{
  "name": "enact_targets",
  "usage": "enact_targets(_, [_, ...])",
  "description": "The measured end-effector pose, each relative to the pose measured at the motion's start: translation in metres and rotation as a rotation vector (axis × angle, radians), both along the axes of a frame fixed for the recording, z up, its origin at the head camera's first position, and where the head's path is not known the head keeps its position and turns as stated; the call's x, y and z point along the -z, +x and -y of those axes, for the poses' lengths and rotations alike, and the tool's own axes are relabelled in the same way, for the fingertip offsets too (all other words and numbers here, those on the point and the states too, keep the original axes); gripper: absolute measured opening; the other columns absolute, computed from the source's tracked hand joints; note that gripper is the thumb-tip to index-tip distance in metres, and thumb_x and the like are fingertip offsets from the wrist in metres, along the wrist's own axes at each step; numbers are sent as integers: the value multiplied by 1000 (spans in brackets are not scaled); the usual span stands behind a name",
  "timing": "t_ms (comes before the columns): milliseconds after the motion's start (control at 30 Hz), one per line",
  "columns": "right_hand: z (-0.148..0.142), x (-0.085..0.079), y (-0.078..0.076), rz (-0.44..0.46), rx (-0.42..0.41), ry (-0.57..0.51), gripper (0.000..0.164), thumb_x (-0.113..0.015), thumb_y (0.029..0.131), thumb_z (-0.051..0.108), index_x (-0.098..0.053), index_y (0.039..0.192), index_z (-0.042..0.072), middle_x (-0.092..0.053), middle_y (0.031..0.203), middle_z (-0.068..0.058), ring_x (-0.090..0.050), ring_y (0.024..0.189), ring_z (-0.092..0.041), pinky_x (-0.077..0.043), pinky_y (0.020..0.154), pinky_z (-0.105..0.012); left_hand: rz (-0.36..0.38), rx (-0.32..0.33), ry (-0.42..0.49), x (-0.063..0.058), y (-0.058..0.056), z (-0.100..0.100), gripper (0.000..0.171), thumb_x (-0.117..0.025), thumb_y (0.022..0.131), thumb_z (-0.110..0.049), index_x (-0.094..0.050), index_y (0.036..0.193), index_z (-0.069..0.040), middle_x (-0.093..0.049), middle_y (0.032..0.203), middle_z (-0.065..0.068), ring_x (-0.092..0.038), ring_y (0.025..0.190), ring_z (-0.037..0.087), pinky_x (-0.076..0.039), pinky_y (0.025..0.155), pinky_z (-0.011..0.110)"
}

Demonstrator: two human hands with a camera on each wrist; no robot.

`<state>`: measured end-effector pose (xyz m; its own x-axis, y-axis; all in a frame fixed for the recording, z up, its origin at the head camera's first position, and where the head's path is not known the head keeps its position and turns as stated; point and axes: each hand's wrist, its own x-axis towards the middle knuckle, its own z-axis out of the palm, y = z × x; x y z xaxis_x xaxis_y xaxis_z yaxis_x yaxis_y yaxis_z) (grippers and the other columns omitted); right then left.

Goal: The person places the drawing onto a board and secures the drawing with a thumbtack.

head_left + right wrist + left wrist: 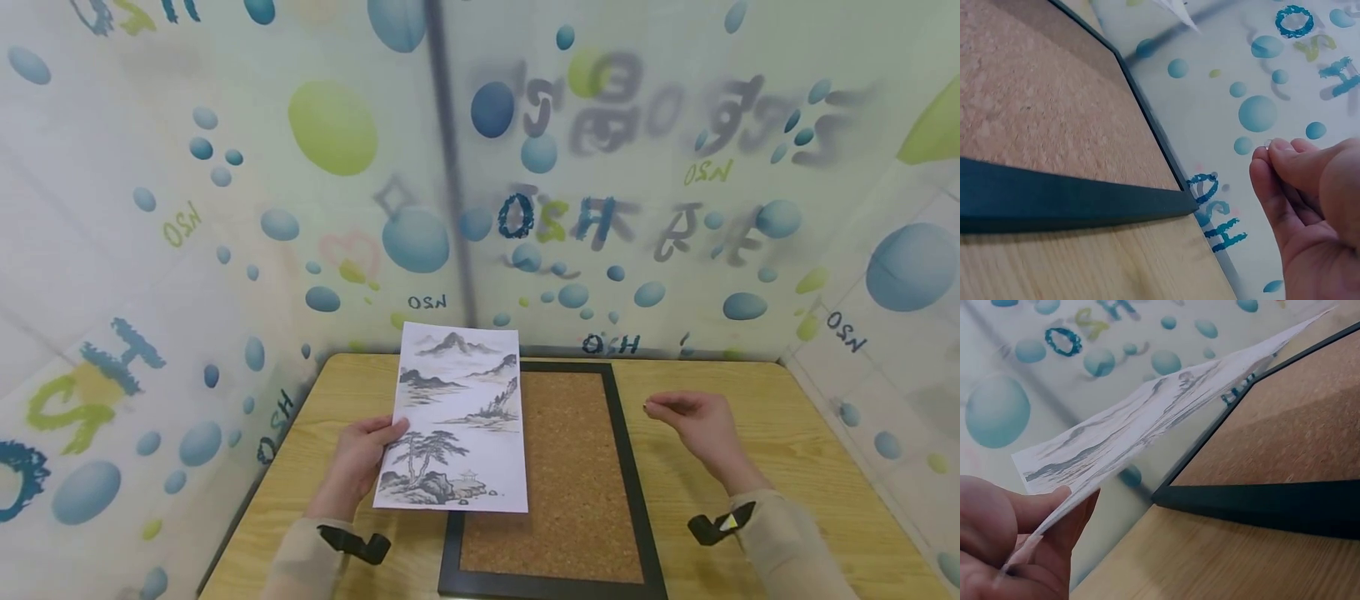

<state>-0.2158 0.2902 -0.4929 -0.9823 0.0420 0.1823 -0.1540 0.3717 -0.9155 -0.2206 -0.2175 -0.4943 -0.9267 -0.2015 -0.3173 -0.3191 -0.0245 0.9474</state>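
Note:
A white sheet of paper (457, 425) printed with an ink landscape of mountains and pines is held up over the left part of a cork board (570, 475). My left hand (358, 461) pinches the sheet's left edge, thumb on the printed face, fingers behind, as the left wrist view (1019, 540) also shows. To the right of the board, my right hand (697, 429) is raised above the table, thumb and index fingertip together. Between these tips sits a tiny clear, shiny thing (1267, 144), too small to tell its kind. The sheet hides the board's upper left.
A black frame (632, 467) edges the cork board, which lies on a light wooden table (787, 467). Behind and at both sides stand pale wall panels (675, 167) with blue and green bubbles and lettering. Both wrists wear black camera mounts.

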Motion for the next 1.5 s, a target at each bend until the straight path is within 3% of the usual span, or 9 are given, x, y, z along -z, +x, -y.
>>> enact_targets(333, [11,-6,-16,49,35,-11,33,-80,98,22,-77,118,-5,-79,110,-14,-74,94,-6,-55,84,-16,-2,29,-15,13,2,-31,42,-79,98,-16,-68,129,11,-76,102,15,-73,87,21,-60,72,31])
enact_targets(633, [20,-11,-26,58,22,-78,33,-80,98,16,-75,121,-8,-77,112,-19,-75,94,-10,-57,86,-21,-8,52,12,28,5,-64,41,-80,96,-14,-69,126,13,-76,99,15,-73,84,21,-60,71,32])
enact_targets(867, [23,-12,-35,81,34,-124,33,-79,98,15,-74,121,-9,-77,113,-17,-76,96,-11,-55,86,-17,-5,41,0,31,9,-83,45,-82,95,-15,-68,126,15,-76,99,16,-73,84,21,-60,72,33])
enact_targets(1100, [27,-12,-43,104,52,-138,34,-79,98,17,-74,122,-7,-78,113,-13,-76,99,-16,-56,88,-20,21,42,-10,33,12,-98,42,-82,95,-16,-70,124,12,-76,99,15,-73,84,21,-61,72,34])
enact_targets(1300, [35,-13,-51,95,30,-175,32,-78,99,12,-73,122,-8,-77,113,-15,-76,96,-15,-58,93,-31,45,65,11,35,13,-110,41,-79,98,-16,-68,127,11,-76,99,15,-74,85,23,-62,73,36])
enact_targets(1500, [44,-12,-59,89,9,-195,32,-77,99,12,-73,122,-10,-78,111,-15,-77,96,-17,-58,92,-27,27,73,-10,39,14,-122,38,-79,98,-14,-70,125,11,-76,97,14,-75,84,23,-62,74,36])
